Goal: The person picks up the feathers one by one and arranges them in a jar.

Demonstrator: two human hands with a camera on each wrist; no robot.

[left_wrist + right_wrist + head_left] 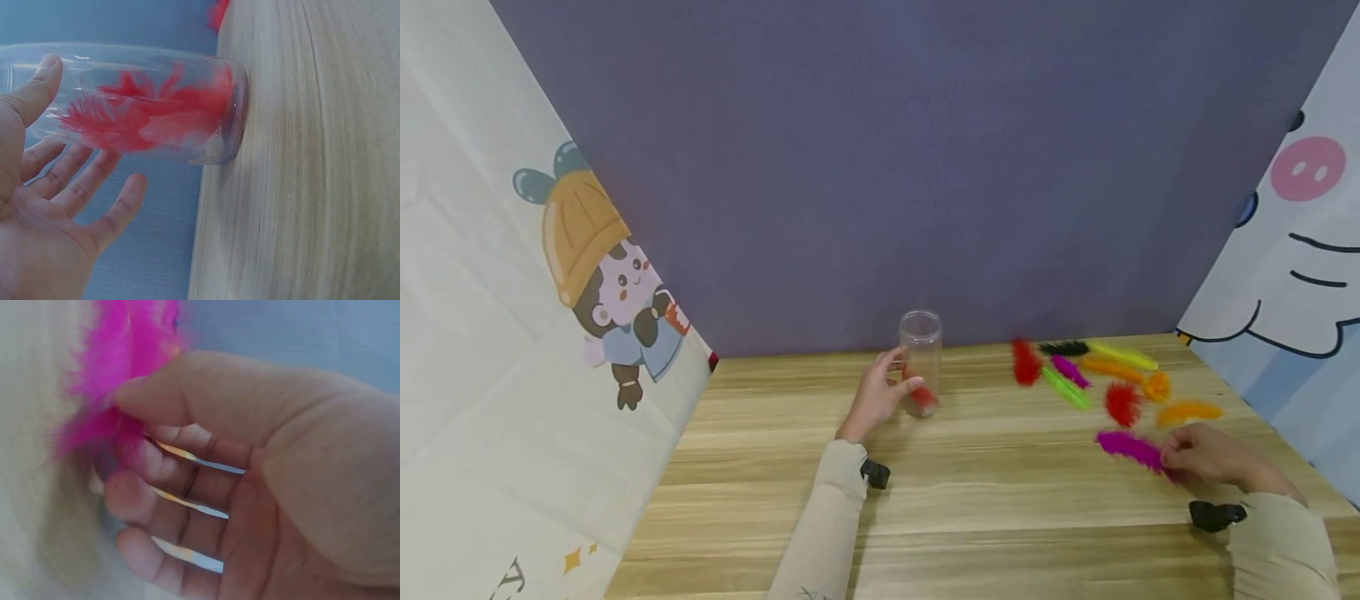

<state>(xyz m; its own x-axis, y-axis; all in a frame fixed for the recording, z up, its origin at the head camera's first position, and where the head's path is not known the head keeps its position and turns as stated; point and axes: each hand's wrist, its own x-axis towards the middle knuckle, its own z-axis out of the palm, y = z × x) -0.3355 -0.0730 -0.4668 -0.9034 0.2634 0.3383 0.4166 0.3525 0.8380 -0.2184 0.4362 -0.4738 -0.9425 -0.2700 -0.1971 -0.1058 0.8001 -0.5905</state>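
Observation:
A tall clear drinking glass (pixel 931 354) stands on the wooden table, with red feathers (pixel 159 112) lying inside its lower part. My left hand (pixel 880 396) loosely holds the glass from its left side, the thumb on one side and several fingers on the other; the lowest finger sticks out apart from the glass. At the right of the table, my right hand (pixel 1213 454) pinches a magenta feather (pixel 1127 448) between thumb and forefinger. Its other fingers are bent below in the right wrist view. The far end of the feather points left, towards the glass.
Beyond the right hand lie loose feathers: red (pixel 1123 404), orange (pixel 1189 412), lime green (pixel 1065 388), yellow (pixel 1123 356), black (pixel 1064 348) and a smaller magenta one (pixel 1070 372). A dark panel (pixel 880 183) rises behind the table (pixel 970 500). Printed cloths hang at both sides.

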